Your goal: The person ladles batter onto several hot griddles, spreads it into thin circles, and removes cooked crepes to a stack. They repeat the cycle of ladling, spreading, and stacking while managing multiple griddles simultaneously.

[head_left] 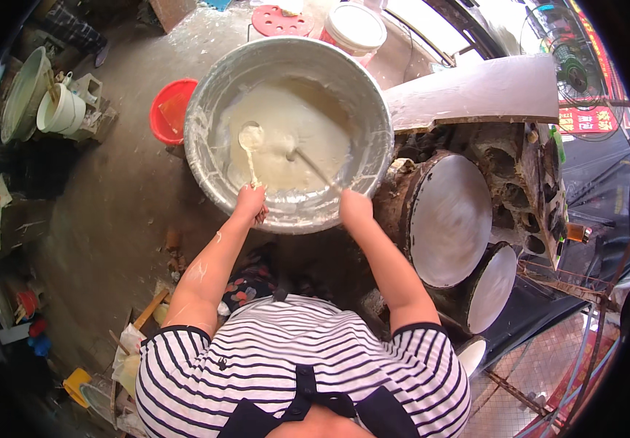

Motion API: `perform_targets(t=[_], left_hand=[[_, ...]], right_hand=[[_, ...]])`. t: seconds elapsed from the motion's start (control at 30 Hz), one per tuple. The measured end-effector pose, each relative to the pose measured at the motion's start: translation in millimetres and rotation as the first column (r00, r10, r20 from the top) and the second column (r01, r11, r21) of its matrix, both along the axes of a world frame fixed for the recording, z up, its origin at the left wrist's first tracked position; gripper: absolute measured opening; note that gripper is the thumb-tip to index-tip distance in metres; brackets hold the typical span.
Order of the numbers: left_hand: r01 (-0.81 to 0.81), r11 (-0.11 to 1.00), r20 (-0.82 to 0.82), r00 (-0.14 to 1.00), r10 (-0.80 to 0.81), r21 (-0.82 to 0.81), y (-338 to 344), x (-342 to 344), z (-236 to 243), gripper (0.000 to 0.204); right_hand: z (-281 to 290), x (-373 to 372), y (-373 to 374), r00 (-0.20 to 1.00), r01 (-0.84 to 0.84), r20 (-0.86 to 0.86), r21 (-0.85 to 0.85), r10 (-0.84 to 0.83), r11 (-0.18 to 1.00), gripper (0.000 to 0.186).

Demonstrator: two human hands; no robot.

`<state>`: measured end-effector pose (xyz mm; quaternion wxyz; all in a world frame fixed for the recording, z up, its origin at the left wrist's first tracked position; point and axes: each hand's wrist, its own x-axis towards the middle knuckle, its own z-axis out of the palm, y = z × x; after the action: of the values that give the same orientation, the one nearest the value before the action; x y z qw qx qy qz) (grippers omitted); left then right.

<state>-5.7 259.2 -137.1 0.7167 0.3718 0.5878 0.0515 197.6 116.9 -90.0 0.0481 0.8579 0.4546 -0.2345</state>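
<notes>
A large round metal basin [199, 166] stands in front of me, holding a pale, creamy batter [278, 109]. My left hand [251, 202] is closed around the handle of a ladle [251, 139] coated in batter, its round bowl lying at the batter's surface on the left. At the basin's near right rim, my right hand [356, 207] grips a stick [320, 170]. The far end of the stick dips into the middle of the batter, so its tip is hidden. Streaks of batter mark my left forearm.
Left of the basin stands a red bucket [172, 111]; a lidded white bucket [356, 28] and a red stool [282, 21] are behind it. Large round griddle plates [451, 219] are close on my right. A white bucket [61, 112] sits on blocks at far left, a fan [576, 69] at far right.
</notes>
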Motion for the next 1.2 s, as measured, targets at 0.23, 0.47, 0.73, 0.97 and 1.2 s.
perform_targets(t=[0.23, 0.47, 0.73, 0.97, 1.2], left_hand=[[0.128, 0.972, -0.113, 0.988, -0.107, 0.196, 9, 28, -50, 0.02], [0.573, 0.73, -0.253, 0.819, -0.514, 0.373, -16, 30, -182, 0.013], [0.012, 0.897, 0.326, 0.934, 0.147, -0.442, -14, 56, -13, 0.019], [0.019, 0.976, 0.67, 0.73, 0.134, -0.215, -22, 28, 133, 0.012], [-0.105, 0.945, 0.714, 0.682, -0.158, 0.31, -75, 3, 297, 0.014]], right_hand=[[-6, 6, 17, 0.992, 0.122, -0.019, 0.06, -0.121, 0.991, 0.014], [-35, -21, -5, 0.95, 0.205, -0.235, -0.03, -0.206, 0.978, 0.018], [-16, -15, -45, 0.912, 0.291, -0.347, 0.172, -0.218, 0.941, 0.02], [136, 16, -56, 0.988, 0.067, -0.152, 0.391, -0.007, 0.918, 0.016], [266, 35, -89, 0.989, -0.149, 0.126, 0.762, 0.082, 0.631, 0.022]])
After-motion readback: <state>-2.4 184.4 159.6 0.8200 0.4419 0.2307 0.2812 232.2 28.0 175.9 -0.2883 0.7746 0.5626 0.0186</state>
